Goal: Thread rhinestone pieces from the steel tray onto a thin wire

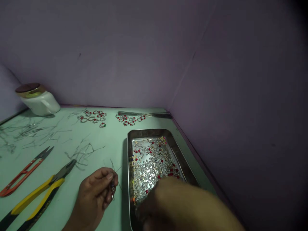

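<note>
My left hand (96,195) rests on the pale green table, its fingertips pinched on a short piece of thin wire with small beads (112,186) strung on it. A steel tray (154,132) lies just right of it, strewn with clear, red and gold beads (150,163). My right hand (183,205) is blurred and hovers over the tray's near end, hiding that part; what its fingers hold cannot be told.
Yellow-handled pliers (40,192) and orange thread snips (22,173) lie at the left. Wire scraps (81,154) litter the table. Finished bead rings (93,117) and a bundle of straight wires (144,114) lie by the back wall. A white jar (37,98) stands far left.
</note>
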Motion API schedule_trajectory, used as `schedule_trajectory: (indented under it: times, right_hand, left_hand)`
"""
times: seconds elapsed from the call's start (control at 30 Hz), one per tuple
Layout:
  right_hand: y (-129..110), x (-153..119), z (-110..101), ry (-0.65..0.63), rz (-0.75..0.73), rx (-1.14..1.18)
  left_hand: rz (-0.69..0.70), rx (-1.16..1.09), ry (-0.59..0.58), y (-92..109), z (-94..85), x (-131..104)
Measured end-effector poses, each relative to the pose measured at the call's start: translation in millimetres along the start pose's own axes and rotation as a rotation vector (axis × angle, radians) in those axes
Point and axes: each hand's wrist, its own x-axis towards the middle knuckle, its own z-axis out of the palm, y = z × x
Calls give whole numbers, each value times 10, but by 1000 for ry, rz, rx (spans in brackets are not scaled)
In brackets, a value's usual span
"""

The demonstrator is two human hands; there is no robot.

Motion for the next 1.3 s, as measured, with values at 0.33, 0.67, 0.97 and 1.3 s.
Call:
schedule_trajectory:
  times: [0.33, 0.67, 0.97, 1.3]
  right_hand:
    - [729, 619, -459, 600, -58, -21]
    - [668, 766, -395, 561, 0, -306]
    - [681, 812, -344, 553, 47, -388]
    - [721, 713, -427, 710, 72, -231]
  left_hand:
    - [-49, 15, -33, 67, 46, 8]
    - [-33, 50, -91, 62, 34, 8]
    - [-10, 78, -128, 51, 19, 32]
    - [-13, 75, -151, 31, 10, 40]
